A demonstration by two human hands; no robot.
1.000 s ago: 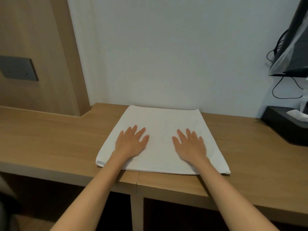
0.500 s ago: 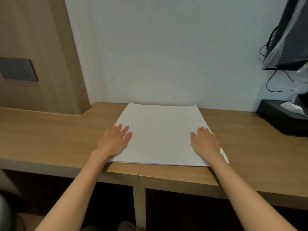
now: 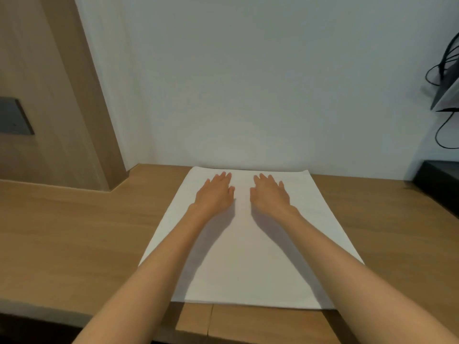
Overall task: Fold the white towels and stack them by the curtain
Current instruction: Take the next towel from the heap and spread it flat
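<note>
A white towel, folded into a flat rectangle, lies on the wooden counter with its far edge near the white wall. My left hand lies flat on the towel's far part, fingers straight and pointing at the wall. My right hand rests flat beside it, a narrow strip of towel between them. Both forearms stretch over the towel from its near corners. No curtain is in view.
A wooden wall panel with a grey switch plate stands at the left. At the right edge sit a black box, dangling black cables and a screen corner. The counter's front edge runs below the towel.
Both hands slid from the towel's near side edges forward and inward to its far middle. The view moved closer over the towel.
</note>
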